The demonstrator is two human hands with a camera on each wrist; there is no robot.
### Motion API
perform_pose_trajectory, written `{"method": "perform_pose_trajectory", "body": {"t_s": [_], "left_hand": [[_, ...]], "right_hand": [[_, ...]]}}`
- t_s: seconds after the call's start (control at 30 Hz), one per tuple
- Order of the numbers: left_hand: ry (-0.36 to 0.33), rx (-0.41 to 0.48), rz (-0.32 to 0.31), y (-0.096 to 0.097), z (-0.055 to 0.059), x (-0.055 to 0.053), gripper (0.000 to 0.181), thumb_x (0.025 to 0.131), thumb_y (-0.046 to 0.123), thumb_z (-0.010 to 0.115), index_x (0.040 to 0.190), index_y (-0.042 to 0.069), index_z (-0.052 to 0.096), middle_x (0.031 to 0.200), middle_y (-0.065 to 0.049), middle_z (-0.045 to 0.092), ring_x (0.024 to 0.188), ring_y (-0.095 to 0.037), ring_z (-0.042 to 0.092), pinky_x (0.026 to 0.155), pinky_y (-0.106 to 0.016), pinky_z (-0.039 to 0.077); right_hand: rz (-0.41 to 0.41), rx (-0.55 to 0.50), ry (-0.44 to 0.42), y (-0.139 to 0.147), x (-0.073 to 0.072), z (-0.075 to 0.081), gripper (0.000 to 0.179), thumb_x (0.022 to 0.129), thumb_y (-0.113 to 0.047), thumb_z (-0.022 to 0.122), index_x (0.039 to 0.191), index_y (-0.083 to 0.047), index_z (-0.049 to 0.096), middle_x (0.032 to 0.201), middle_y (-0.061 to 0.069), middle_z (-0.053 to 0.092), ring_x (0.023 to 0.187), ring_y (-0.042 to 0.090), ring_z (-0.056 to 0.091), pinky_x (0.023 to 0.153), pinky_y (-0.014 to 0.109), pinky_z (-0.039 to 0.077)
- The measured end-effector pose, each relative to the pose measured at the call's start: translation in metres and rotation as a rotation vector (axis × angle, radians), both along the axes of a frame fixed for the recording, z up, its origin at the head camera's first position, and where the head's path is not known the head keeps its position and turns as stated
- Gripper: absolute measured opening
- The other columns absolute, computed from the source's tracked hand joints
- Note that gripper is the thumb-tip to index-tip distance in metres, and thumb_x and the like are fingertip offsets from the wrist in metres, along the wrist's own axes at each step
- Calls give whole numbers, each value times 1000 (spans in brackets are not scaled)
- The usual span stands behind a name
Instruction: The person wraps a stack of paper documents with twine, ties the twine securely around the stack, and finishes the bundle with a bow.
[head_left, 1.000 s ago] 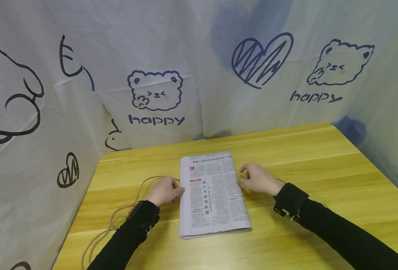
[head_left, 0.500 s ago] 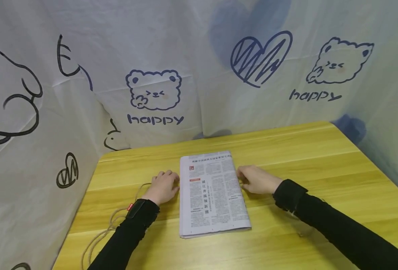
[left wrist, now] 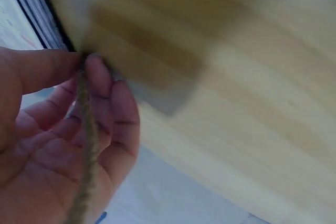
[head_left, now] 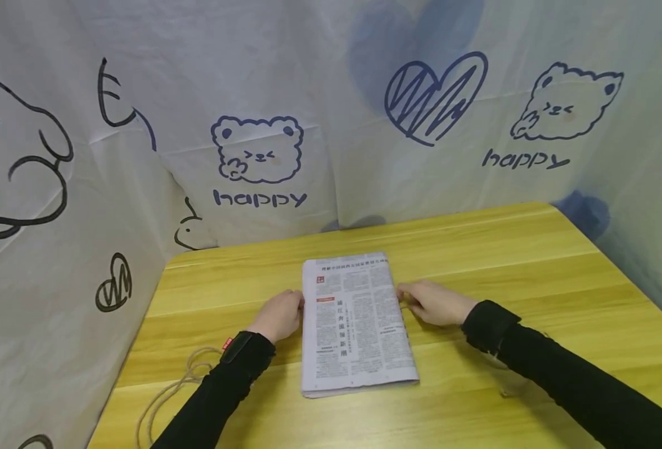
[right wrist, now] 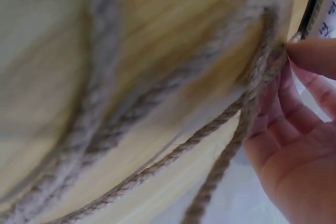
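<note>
"Newspaper (head_left: 359, 324): state its position."

"It lies flat and folded between the two grips, one long side facing each hand. Its position is nearly the same as half a second ago."

"Identify the change."

"The left hand (head_left: 279, 315) accounts for most of it. Half a second ago its fingers show spread, just beside the newspaper; now they are drawn in at the left long side. The right hand (head_left: 436, 302) stays at the opposite side, with little shift."

"State the significance for the work."

"Judged from these views, the rope (left wrist: 88, 135) is under control on both sides of the newspaper. Whether one length passes beneath the newspaper, from grip to grip, is hidden."

"Report the pose of each hand."

"Left: the forearm reaches forward, with the palm turned toward the wrist camera. Thumb and fingertips pinch the rope, which runs back from that grip across the palm. Right: the hand points inward to the newspaper. Thumb and fingers pinch the rope, and several strands trail outward from the grip. Contact with the newspaper cannot be confirmed on either side."

"Locate the remaining slack."

"One loose coil (head_left: 186, 377) rests behind the left grip, beside the left forearm."
</note>
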State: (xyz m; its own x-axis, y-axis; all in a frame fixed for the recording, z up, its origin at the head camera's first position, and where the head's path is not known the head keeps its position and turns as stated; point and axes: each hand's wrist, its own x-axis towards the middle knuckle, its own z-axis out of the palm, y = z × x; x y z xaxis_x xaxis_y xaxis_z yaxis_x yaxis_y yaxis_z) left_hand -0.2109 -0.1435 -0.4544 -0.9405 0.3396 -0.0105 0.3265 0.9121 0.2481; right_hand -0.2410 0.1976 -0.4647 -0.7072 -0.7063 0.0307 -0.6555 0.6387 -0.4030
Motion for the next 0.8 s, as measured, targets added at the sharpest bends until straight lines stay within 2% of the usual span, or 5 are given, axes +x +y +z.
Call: {"method": "perform_pose_trajectory", "body": {"t_s": [0.1,0.2,0.4,0.67,0.8], "left_hand": [[10,3,-3,6,1,-1,9,95,-1,57,98,-3,65,91,-15,65,80,-24,59,77,-40,53],[3,24,10,10,-1,-3,9,96,-2,57,98,-3,65,92,-16,65,83,-26,61,81,-42,53],[-54,21,22,14,-3,-4,12,96,-3,59,105,-1,67,98,-15,66,86,-23,60,84,-40,54],[-96,-10,11,20,3,-5,15,92,-1,64,107,-2,67,99,-15,65,84,-22,56,82,-40,53],[-119,-13,16,21,3,-6,19,91,-2,65,110,-2,67,102,-15,66,85,-22,57,83,-40,53]], "right_hand": [[-8,2,57,3,-3,-1,21,90,7,61,106,-8,62,80,1,60,69,10,47,66,26,42],[-20,8,72,6,-5,-1,20,90,7,61,104,-8,62,77,0,59,67,10,45,65,25,41],[-4,18,22,14,-7,0,23,91,7,60,108,-8,62,70,-3,51,59,5,38,60,22,35],[-32,29,-55,15,-5,3,20,92,3,62,107,-10,61,70,-3,51,59,5,42,59,22,36],[-39,36,-60,16,-5,4,19,91,2,64,104,-11,60,69,-4,50,60,5,43,59,21,36]]}}
